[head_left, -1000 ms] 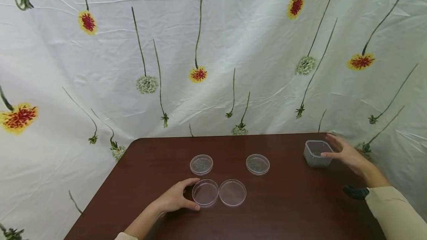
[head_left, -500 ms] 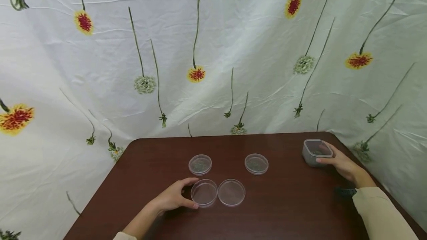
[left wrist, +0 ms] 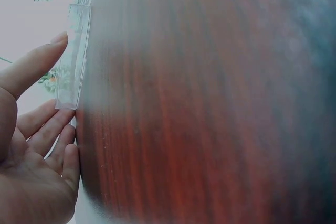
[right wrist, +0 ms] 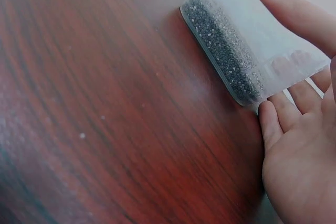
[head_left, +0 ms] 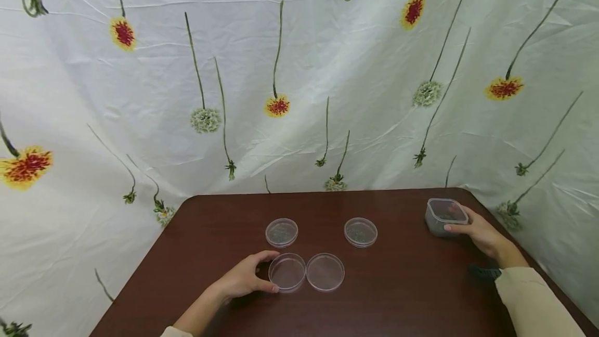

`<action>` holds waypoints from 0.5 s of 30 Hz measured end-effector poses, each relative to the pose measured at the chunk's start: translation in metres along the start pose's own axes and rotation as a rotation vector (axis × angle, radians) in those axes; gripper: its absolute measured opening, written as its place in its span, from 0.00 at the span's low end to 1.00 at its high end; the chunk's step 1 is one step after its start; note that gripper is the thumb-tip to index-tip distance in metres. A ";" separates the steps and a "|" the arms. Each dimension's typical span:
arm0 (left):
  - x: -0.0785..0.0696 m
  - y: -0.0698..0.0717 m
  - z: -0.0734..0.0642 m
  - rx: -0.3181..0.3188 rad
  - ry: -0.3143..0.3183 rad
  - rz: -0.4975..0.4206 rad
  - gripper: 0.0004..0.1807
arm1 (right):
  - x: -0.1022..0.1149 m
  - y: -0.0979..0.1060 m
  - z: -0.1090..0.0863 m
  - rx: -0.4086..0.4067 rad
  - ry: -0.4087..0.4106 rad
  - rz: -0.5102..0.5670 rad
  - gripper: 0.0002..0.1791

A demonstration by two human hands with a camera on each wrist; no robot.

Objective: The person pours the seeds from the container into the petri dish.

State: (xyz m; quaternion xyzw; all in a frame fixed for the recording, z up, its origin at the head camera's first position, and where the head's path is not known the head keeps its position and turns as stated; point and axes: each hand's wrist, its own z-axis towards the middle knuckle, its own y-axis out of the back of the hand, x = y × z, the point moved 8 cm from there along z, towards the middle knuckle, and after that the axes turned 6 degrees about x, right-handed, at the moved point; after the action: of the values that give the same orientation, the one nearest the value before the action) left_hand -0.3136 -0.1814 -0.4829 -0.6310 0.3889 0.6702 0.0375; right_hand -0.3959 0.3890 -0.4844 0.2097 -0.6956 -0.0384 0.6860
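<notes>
My left hand [head_left: 248,275] holds a clear round petri dish [head_left: 287,272] by its rim, thumb at the near side and fingers at the far side. In the left wrist view the same dish [left wrist: 72,61] stands edge-on between thumb and fingers, flat on the table. A second petri dish [head_left: 325,272] touches it on the right. My right hand [head_left: 484,234] grips a clear plastic tub [head_left: 437,222] at the back right, thumb on its near side. In the right wrist view, small dark seed-like grains [right wrist: 218,40] fill the bottom of this tub.
Two more petri dishes, a left one [head_left: 282,233] and a right one [head_left: 361,232], stand farther back with faint specks in them. The dark wooden table [head_left: 398,295] ends at a white flowered cloth [head_left: 309,66] hanging behind it.
My right hand has come in against the tub, from spread fingers beside it to a grip. My left hand and the dishes have stayed in place.
</notes>
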 end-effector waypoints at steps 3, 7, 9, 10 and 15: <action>0.002 -0.001 0.001 0.001 0.007 -0.005 0.45 | -0.001 0.001 -0.001 -0.015 -0.003 -0.007 0.57; 0.003 -0.002 0.001 0.000 0.015 -0.005 0.43 | -0.001 0.003 -0.003 -0.031 -0.001 -0.007 0.55; 0.002 -0.001 0.001 -0.001 0.015 -0.002 0.43 | -0.001 0.003 -0.004 -0.034 0.001 0.005 0.55; 0.002 -0.001 0.001 -0.001 0.016 -0.001 0.43 | -0.001 0.003 -0.004 -0.035 0.002 0.013 0.55; 0.001 -0.001 0.001 -0.005 0.009 -0.012 0.43 | 0.004 0.004 -0.001 -0.031 0.024 0.035 0.55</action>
State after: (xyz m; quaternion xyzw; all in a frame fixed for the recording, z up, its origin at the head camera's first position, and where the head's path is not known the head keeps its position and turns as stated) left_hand -0.3143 -0.1808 -0.4842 -0.6365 0.3838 0.6680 0.0380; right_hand -0.3954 0.3913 -0.4792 0.1873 -0.6903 -0.0349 0.6980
